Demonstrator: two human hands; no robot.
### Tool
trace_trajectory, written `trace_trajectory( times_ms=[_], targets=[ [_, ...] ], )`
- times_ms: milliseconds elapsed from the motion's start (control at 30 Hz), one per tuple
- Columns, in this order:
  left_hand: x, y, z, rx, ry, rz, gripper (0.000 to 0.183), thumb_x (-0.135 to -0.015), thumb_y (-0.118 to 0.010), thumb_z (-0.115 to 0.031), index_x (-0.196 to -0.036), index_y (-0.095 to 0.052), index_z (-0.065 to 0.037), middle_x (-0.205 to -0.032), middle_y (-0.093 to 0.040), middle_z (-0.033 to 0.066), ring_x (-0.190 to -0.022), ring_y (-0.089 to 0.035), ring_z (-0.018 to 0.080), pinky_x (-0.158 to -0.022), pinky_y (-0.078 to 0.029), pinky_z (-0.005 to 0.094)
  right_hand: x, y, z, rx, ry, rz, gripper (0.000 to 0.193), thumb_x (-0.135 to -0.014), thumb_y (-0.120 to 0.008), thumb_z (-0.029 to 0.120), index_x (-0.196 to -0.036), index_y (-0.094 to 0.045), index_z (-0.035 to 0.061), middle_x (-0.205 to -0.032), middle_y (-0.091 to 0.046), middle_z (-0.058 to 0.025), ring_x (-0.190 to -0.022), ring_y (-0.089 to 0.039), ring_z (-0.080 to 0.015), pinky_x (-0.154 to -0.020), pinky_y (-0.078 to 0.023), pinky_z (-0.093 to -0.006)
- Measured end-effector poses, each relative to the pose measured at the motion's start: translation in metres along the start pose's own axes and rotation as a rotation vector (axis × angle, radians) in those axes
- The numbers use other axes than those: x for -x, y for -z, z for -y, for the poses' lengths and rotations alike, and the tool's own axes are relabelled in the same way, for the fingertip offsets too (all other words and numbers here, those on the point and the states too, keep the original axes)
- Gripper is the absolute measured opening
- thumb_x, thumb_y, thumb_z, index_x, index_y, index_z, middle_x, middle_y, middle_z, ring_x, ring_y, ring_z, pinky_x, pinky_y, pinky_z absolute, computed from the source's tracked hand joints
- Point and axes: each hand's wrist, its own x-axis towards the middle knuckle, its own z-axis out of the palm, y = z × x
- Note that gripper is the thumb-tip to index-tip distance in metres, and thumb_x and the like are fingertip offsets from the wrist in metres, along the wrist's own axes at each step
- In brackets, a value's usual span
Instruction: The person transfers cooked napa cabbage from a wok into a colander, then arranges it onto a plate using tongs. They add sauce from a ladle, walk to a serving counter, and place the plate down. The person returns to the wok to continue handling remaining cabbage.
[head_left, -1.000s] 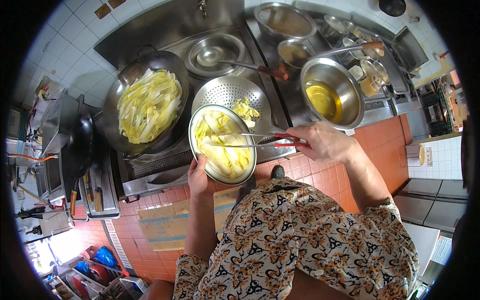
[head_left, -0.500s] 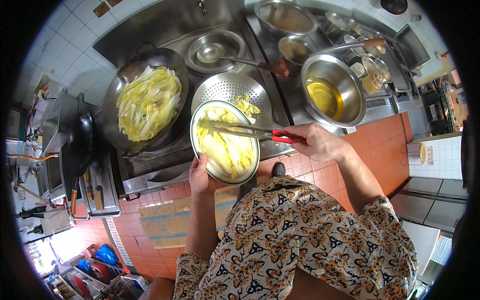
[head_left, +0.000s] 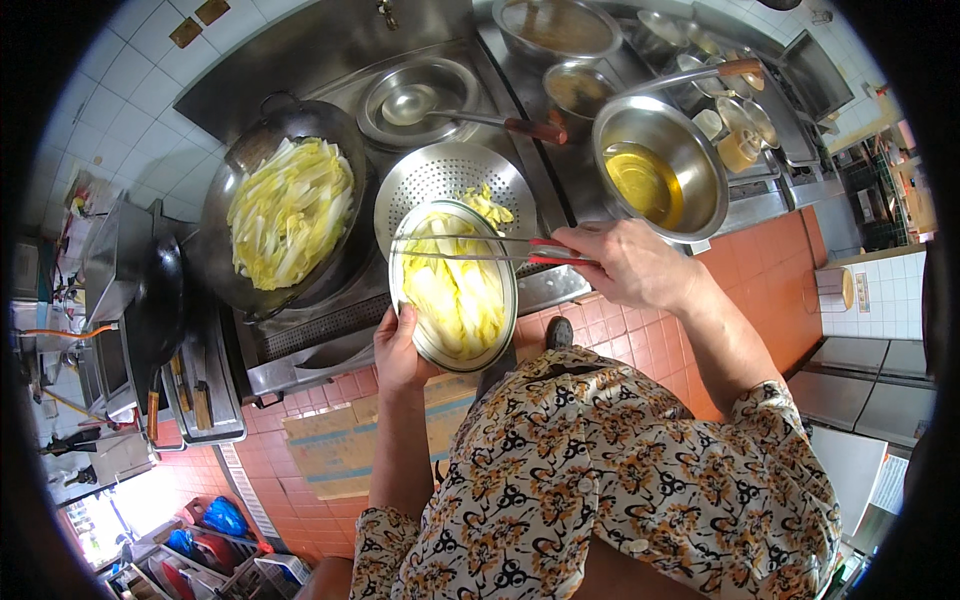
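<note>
At the frame's centre, a left hand (head_left: 402,358) pinches the rim of a plate (head_left: 440,358) of cabbage (head_left: 458,305) while the right hand (head_left: 640,265) grips tongs (head_left: 550,262) — a steeper tilt could spill it.

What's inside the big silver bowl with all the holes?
A few yellow cabbage pieces lie in the strainer. The oval plate covers its lower part, so anything there is hidden.
</note>
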Motion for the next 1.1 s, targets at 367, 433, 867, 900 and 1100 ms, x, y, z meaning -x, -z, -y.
trace_trajectory(
  times_ms=[367,433,867,900,1100],
  targets=[
    [0.002,0.003,0.003,0.051,0.019,0.001,0.034,-0.108,-0.06,-0.017,-0.133,-0.061,0.006,-0.126,-0.07,0.0159,-0.109,-0.071,0.0253,-0.094,-0.059,0.0404,-0.002,0.004,0.0,0.079,0.009,0.044,0.034,-0.09,-0.067,0.01,-0.122,-0.061,-0.0006,-0.103,-0.072,-0.0191,-0.09,-0.071,-0.0409,-0.075,-0.057,-0.0496],
    [0.0,0.004,0.004,0.063,0.027,0.019,0.035,-0.109,-0.058,-0.019,-0.133,-0.061,0.006,-0.127,-0.07,0.0164,-0.109,-0.071,0.026,-0.095,-0.059,0.0408,-0.003,0.004,-0.001,0.107,-0.024,0.072,0.033,-0.091,-0.066,0.01,-0.122,-0.061,-0.0002,-0.102,-0.072,-0.0195,-0.09,-0.071,-0.0412,-0.076,-0.056,-0.05],
    [-0.007,0.002,0.002,0.221,0.184,0.005,0.056,-0.115,-0.033,-0.035,-0.154,-0.038,0.005,-0.154,-0.05,0.023,-0.137,-0.055,0.0367,-0.116,-0.044,0.0512,0.036,-0.039,-0.059,-0.305,-0.317,-0.159,0.029,-0.091,-0.064,0.005,-0.119,-0.067,0.0004,-0.086,-0.068,-0.0264,-0.079,-0.066,-0.0439,-0.071,-0.052,-0.0462],
    [-0.009,0.003,0.003,0.262,0.175,0.005,0.054,-0.115,-0.034,-0.033,-0.154,-0.038,0.005,-0.153,-0.05,0.0233,-0.136,-0.056,0.0375,-0.115,-0.045,0.0521,0.036,-0.046,-0.062,-0.299,-0.345,-0.153,0.029,-0.091,-0.064,0.006,-0.119,-0.067,0.0004,-0.086,-0.068,-0.0268,-0.079,-0.066,-0.0448,-0.071,-0.053,-0.0466],
    [-0.01,0.013,0.001,0.232,0.079,-0.159,0.05,-0.114,-0.038,-0.027,-0.155,-0.038,0.003,-0.154,-0.049,0.0221,-0.136,-0.055,0.0381,-0.114,-0.046,0.0535,0.033,-0.092,-0.07,-0.282,-0.402,-0.171,0.022,-0.093,-0.065,0.013,-0.112,-0.067,0.001,-0.089,-0.069,-0.0302,-0.089,-0.067,-0.0496,-0.074,-0.055,-0.0527]
  ],
)
